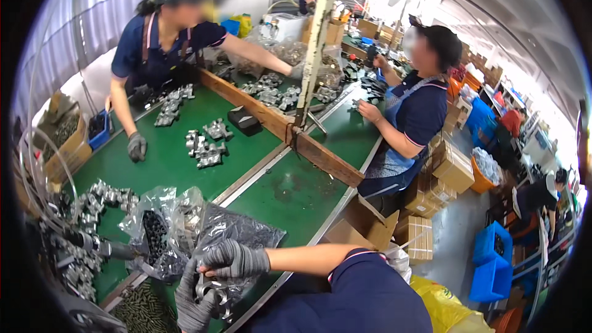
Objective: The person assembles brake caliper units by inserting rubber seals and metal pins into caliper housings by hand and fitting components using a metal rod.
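Observation:
My left hand (192,302), in a grey striped glove, is closed on a silver metal casting (209,287) at the near edge of the green table (246,160). Just above it, my right hand (237,259), gloved alike, has its fingers pinched together at the casting; anything between them is too small to make out. Behind my hands lies a clear plastic bag (240,225) of dark parts. Beside it, an opened bag holds small black pieces (154,234). Long dark bolts (143,311) lie heaped near my left hand.
A dark power tool (102,245) points in from the left, by piled silver castings (102,203). A wooden board (246,102) and a white post (317,43) cross the table. Co-workers stand at far left (160,49) and right (413,105). Cardboard boxes (450,166) flank the table.

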A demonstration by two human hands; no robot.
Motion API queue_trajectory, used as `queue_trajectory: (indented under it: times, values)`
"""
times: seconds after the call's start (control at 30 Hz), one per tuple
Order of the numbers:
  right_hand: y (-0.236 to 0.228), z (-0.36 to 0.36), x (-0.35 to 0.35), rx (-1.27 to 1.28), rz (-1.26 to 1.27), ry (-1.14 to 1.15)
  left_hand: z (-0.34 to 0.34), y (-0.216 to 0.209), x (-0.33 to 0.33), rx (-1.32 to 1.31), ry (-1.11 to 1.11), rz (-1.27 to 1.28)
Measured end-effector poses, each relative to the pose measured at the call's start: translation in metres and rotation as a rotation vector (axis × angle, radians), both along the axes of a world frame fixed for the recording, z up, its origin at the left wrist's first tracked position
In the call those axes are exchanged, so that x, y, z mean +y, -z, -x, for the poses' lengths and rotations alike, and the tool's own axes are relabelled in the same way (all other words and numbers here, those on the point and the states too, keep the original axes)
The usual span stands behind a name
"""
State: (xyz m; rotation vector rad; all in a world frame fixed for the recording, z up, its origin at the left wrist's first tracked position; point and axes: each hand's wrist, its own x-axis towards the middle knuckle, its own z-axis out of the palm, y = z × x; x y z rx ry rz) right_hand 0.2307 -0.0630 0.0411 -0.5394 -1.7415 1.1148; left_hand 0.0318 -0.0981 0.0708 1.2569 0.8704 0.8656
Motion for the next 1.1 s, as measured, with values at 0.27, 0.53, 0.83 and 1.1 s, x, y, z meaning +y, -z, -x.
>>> queue_trajectory:
  times: [0.27,0.53,0.83,1.1]
  values:
    - [0.037,0.013,-0.027,-0.102,0.042,-0.054,0.042,0.043,0.010,0.359,0.333,-0.010]
    - [0.042,-0.012,-0.009,-0.277,-0.125,-0.160,0.014,0.028,0.019,0.494,0.377,-0.094]
    - [0.088,-0.005,-0.038,0.241,0.451,-0.041,-0.013,0.019,0.027,0.292,0.547,-0.010]
    - [0.043,-0.049,-0.024,-0.237,0.081,-0.181,-0.026,0.014,0.018,0.335,0.521,0.037]
